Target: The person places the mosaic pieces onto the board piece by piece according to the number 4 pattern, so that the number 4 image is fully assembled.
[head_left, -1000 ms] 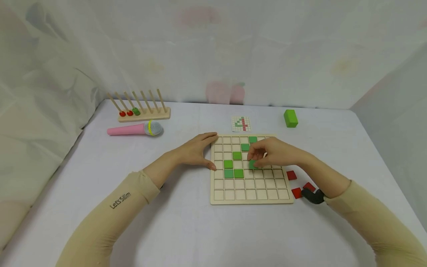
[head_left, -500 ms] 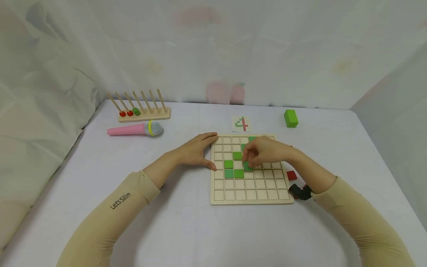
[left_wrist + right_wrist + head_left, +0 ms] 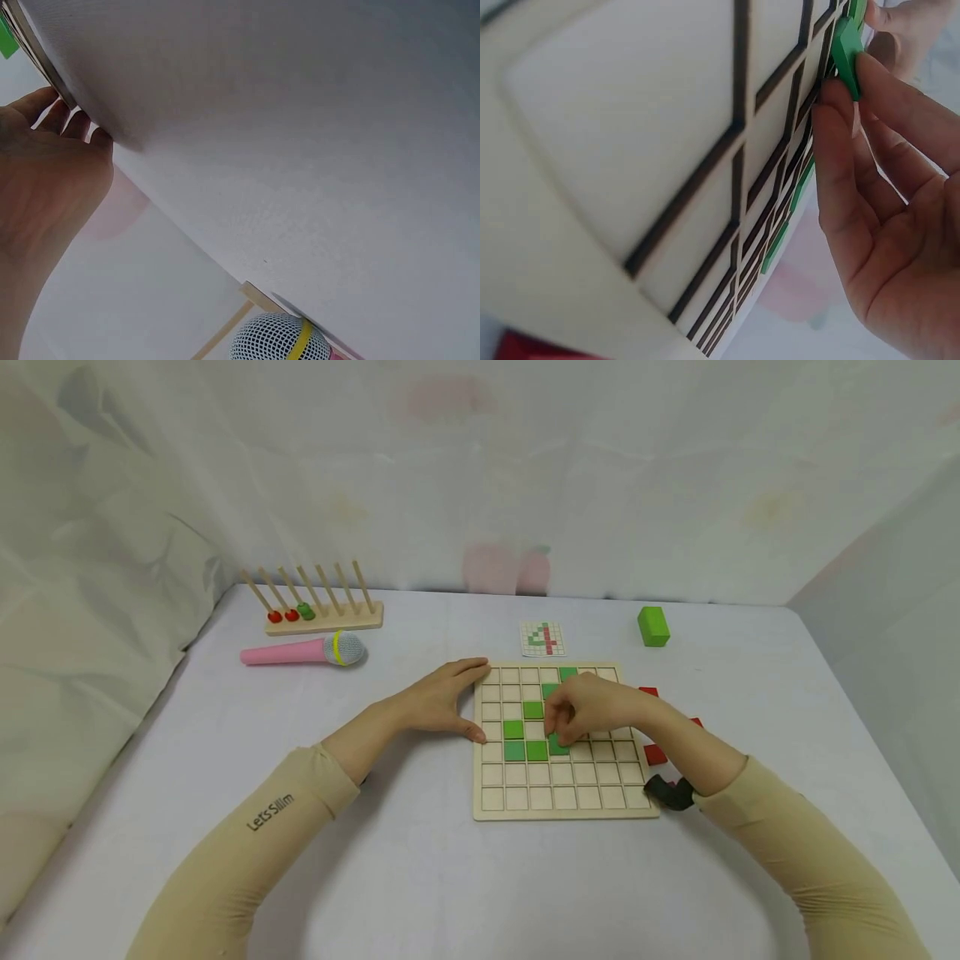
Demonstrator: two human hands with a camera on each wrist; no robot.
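Note:
A pale wooden grid board [image 3: 517, 797] lies flat on the table in the head view, with several green tiles set in its squares in a slanting line and a short row. My left hand [image 3: 435, 697] rests at the board's left edge, thumb and fingers spread; the left wrist view shows its fingertips by that edge. Between thumb and fingertips, my right hand [image 3: 596, 703] pinches a green square tile [image 3: 846, 54]. That tile is tilted against the board, just right of the light green tile [image 3: 537, 750] in the row. The right hand hides some squares behind it.
Several red tiles [image 3: 656, 754] lie right of the board, partly under the right forearm. Behind the board is a pattern card [image 3: 543, 639] with a green and red 4. A green block [image 3: 654, 627], a pink microphone [image 3: 292, 652] and a pegged wooden stand [image 3: 322, 623] stand or lie farther back.
The right hand has carried the green tile left and then nearer to me, down to the square beside the row's tiles. My left hand has stayed at the board's edge.

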